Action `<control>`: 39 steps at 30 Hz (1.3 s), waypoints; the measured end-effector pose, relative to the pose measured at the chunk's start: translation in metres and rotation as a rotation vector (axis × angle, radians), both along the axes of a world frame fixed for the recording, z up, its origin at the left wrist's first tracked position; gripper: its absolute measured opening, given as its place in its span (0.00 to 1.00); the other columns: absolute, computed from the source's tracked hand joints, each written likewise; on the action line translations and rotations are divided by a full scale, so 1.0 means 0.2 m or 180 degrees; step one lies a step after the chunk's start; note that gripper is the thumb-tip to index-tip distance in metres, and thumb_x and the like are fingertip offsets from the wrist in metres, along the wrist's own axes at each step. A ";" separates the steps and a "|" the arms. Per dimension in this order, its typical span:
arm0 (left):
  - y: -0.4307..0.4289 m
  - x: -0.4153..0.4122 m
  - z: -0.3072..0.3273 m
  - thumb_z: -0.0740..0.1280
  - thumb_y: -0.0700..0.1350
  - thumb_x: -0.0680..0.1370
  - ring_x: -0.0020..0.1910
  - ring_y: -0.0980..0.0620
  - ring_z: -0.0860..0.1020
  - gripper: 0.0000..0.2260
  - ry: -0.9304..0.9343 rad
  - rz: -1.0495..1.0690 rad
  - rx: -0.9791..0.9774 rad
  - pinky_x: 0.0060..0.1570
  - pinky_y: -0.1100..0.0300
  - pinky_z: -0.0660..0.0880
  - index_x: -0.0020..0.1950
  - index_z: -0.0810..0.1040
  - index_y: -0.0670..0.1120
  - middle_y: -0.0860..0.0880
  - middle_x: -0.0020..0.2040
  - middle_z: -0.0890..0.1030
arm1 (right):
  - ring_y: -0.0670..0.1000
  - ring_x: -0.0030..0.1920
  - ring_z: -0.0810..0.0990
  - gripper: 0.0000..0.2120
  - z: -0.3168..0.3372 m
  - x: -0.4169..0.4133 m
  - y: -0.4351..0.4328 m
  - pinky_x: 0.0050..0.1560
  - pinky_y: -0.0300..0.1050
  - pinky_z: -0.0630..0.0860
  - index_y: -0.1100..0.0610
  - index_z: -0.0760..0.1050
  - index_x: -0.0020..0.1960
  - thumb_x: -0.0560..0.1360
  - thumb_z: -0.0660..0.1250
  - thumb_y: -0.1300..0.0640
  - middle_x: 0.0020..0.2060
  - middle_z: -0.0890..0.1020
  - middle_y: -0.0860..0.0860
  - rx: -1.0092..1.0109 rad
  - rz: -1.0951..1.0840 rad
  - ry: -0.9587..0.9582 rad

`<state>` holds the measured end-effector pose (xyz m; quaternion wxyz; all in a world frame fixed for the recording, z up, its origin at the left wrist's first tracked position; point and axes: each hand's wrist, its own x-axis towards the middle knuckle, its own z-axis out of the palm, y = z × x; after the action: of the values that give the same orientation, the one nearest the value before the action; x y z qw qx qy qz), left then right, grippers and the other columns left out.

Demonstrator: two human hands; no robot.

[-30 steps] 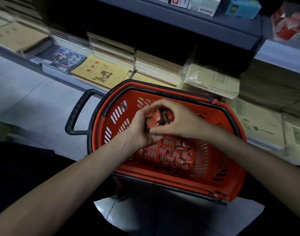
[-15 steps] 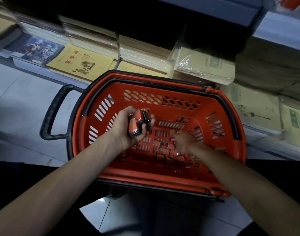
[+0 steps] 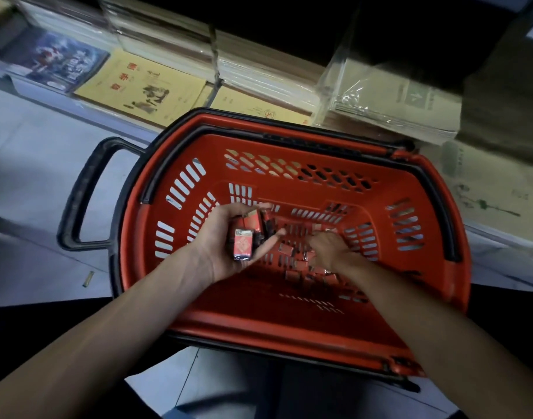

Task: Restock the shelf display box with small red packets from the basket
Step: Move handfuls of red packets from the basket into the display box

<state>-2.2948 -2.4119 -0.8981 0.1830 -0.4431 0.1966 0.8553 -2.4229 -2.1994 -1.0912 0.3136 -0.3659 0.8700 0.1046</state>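
Note:
A red plastic basket [image 3: 289,325] with black handles sits below me. Several small red packets [image 3: 301,266] lie loose on its bottom. My left hand [image 3: 225,246] is palm up over the left part of the basket, cupping a small stack of red packets [image 3: 244,241]. My right hand [image 3: 328,249] reaches down into the loose pile, fingers bent on the packets; whether it grips one is hidden. The shelf display box is not in view.
A low shelf behind the basket holds stacked yellow notebooks [image 3: 141,86], a blue-covered book [image 3: 56,58] and wrapped bundles of brown paper [image 3: 392,98]. The basket's black side handle [image 3: 80,195] sticks out left over the pale tiled floor [image 3: 32,164].
My two hands were together above the basket; the right hand has dropped into the loose packets while the left stays holding its stack. The view has tilted down.

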 end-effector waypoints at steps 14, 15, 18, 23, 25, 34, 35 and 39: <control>0.04 0.00 0.03 0.63 0.42 0.78 0.59 0.39 0.81 0.11 0.0028 -0.0053 -0.0154 0.39 0.51 0.85 0.52 0.84 0.43 0.40 0.56 0.80 | 0.53 0.59 0.79 0.14 0.03 0.05 -0.01 0.55 0.45 0.71 0.45 0.77 0.51 0.69 0.77 0.53 0.57 0.80 0.48 -0.0114 -0.0519 -0.0450; 0.04 -0.01 0.04 0.63 0.43 0.78 0.58 0.39 0.81 0.11 0.0046 -0.0065 -0.0190 0.38 0.51 0.85 0.53 0.84 0.43 0.40 0.56 0.80 | 0.53 0.58 0.79 0.16 0.06 0.04 -0.02 0.57 0.45 0.72 0.45 0.79 0.52 0.67 0.79 0.53 0.57 0.80 0.48 -0.0248 -0.0649 -0.0472; 0.05 -0.01 0.06 0.63 0.44 0.79 0.51 0.40 0.83 0.12 0.0093 -0.0176 -0.0306 0.37 0.52 0.84 0.56 0.84 0.44 0.40 0.52 0.82 | 0.49 0.54 0.83 0.16 0.30 -0.01 -0.06 0.52 0.42 0.74 0.46 0.82 0.49 0.65 0.83 0.52 0.51 0.85 0.47 -0.0869 -0.0956 -0.0465; 0.07 -0.03 0.14 0.65 0.53 0.80 0.43 0.43 0.83 0.15 0.0215 -0.0276 -0.0406 0.32 0.55 0.83 0.55 0.85 0.44 0.42 0.48 0.83 | 0.53 0.39 0.87 0.14 0.98 -0.06 -0.13 0.44 0.54 0.84 0.47 0.82 0.45 0.67 0.83 0.60 0.41 0.87 0.48 -0.2358 -0.1880 -0.0647; 0.09 -0.04 0.18 0.67 0.58 0.79 0.46 0.42 0.82 0.19 0.0263 -0.0257 -0.0397 0.30 0.55 0.82 0.57 0.84 0.44 0.41 0.49 0.82 | 0.59 0.37 0.88 0.14 1.25 -0.05 -0.13 0.44 0.57 0.84 0.50 0.83 0.49 0.68 0.82 0.61 0.40 0.88 0.52 -0.2596 -0.2054 -0.0945; 0.23 -0.06 0.48 0.70 0.67 0.75 0.43 0.44 0.80 0.30 0.1125 -0.0510 -0.0414 0.29 0.61 0.79 0.52 0.86 0.39 0.39 0.45 0.83 | 0.55 0.31 0.87 0.16 1.69 0.13 -0.18 0.37 0.47 0.84 0.56 0.81 0.55 0.69 0.81 0.61 0.40 0.87 0.56 -0.2624 -0.1902 -0.1166; 0.24 -0.06 0.51 0.70 0.66 0.76 0.43 0.45 0.80 0.28 0.1201 -0.0542 -0.0492 0.29 0.61 0.79 0.52 0.86 0.40 0.39 0.45 0.83 | 0.53 0.29 0.86 0.17 1.73 0.13 -0.16 0.33 0.42 0.81 0.57 0.80 0.54 0.69 0.81 0.62 0.35 0.86 0.53 -0.2730 -0.1894 -0.1130; 0.28 -0.11 0.65 0.68 0.57 0.80 0.43 0.47 0.79 0.19 0.1367 -0.0622 -0.0822 0.27 0.64 0.76 0.51 0.86 0.42 0.40 0.44 0.84 | 0.59 0.33 0.86 0.17 1.88 0.12 -0.05 0.38 0.51 0.84 0.62 0.77 0.52 0.68 0.80 0.66 0.35 0.87 0.56 -0.3147 -0.1915 -0.1206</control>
<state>-2.3166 -2.3550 -0.7678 0.1608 -0.2500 0.3802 0.8758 -2.3985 -2.2102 -0.7159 0.2717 -0.2186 0.8098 -0.4718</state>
